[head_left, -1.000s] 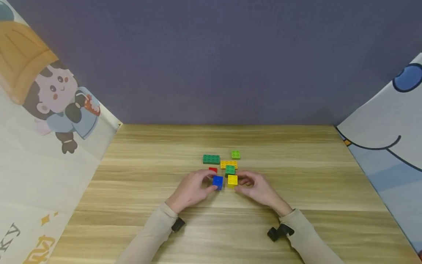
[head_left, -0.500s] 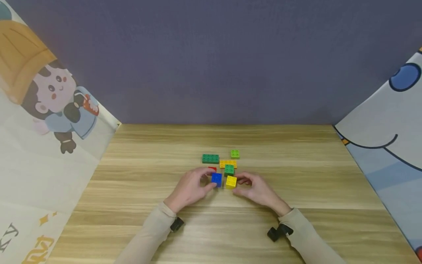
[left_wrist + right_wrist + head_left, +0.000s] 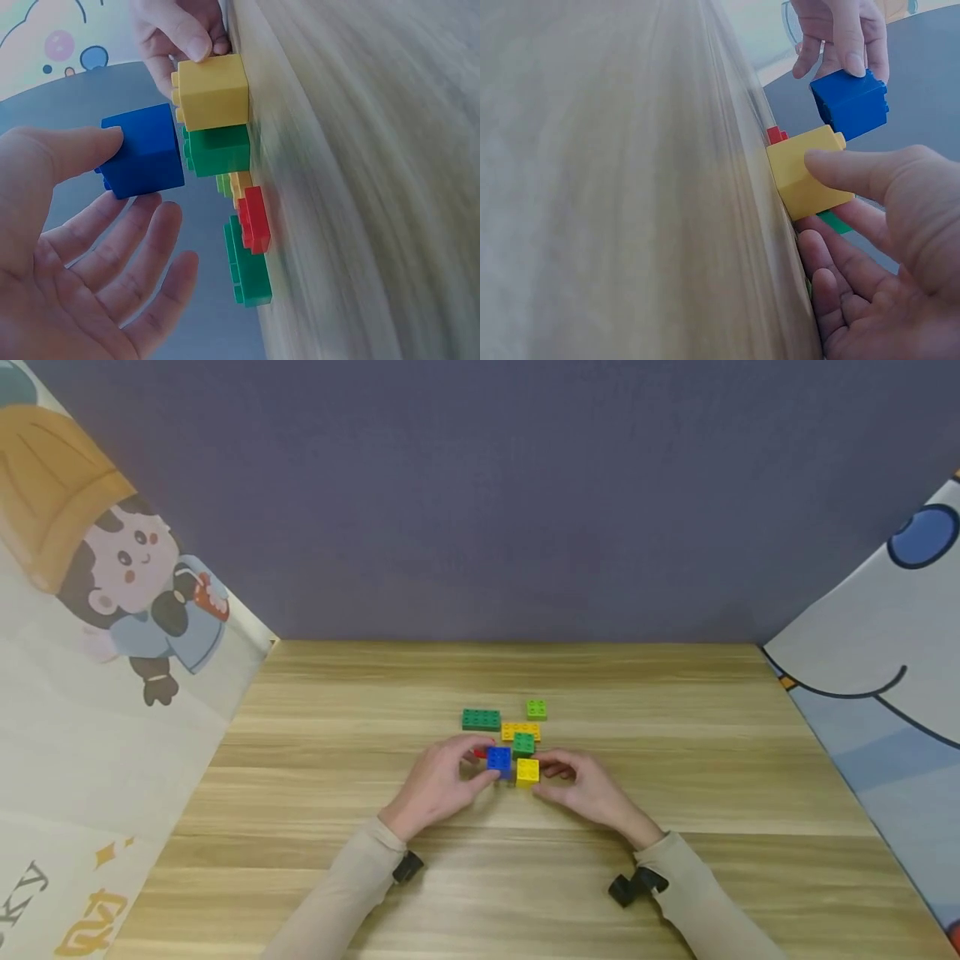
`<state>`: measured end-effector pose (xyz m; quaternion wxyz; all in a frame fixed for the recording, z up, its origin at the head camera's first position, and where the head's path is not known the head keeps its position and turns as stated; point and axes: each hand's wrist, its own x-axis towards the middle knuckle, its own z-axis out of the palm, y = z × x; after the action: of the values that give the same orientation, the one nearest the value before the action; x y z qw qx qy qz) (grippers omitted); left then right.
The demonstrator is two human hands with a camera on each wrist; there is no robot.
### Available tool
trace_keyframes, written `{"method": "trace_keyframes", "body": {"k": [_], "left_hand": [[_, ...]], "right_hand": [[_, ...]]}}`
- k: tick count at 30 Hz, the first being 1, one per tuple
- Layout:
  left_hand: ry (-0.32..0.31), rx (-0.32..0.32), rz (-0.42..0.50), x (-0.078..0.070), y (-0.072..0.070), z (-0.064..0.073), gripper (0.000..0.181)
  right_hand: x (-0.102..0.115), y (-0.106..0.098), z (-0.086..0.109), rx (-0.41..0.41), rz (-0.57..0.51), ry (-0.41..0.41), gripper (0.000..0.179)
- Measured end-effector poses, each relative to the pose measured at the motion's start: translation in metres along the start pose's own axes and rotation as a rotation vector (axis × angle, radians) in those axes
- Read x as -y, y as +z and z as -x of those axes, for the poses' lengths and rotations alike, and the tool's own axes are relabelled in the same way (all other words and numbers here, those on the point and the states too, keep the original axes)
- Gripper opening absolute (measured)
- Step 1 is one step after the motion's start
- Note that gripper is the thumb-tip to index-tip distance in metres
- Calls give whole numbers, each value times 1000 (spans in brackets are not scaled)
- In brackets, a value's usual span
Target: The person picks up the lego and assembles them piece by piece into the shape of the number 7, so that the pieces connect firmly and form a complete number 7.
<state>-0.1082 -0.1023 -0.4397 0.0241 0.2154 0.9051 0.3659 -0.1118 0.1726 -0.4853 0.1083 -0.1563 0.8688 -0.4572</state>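
My left hand (image 3: 442, 779) pinches a blue building brick (image 3: 146, 150) between thumb and fingers. In the left wrist view this brick hangs above the tabletop, slightly tilted, apart from the yellow brick. A square yellow brick (image 3: 806, 169) stands on the table, pinched by my right hand (image 3: 585, 787) with the thumb on its near side. Just behind the yellow brick is a green brick (image 3: 523, 743). A red brick (image 3: 255, 219) lies near the left fingers, mostly hidden by them in the head view.
Farther back on the wooden table (image 3: 337, 710) lie a dark green long brick (image 3: 481, 719), an orange-yellow long brick (image 3: 521, 731) and a small lime green brick (image 3: 536, 709). A dark panel (image 3: 480, 510) rises behind the table. Printed cloths flank both sides.
The blue brick in my left hand has risen and shifted slightly away and to the right, closer to the yellow one. My right hand stays almost in place, with the yellow brick turned slightly.
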Motion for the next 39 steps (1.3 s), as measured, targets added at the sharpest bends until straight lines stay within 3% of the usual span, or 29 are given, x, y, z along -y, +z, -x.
{"method": "trace_keyframes", "body": {"k": [39], "left_hand": [[15, -5, 16, -9, 8, -10, 45]], "right_hand": [[2, -2, 2, 11, -7, 13, 46]]}}
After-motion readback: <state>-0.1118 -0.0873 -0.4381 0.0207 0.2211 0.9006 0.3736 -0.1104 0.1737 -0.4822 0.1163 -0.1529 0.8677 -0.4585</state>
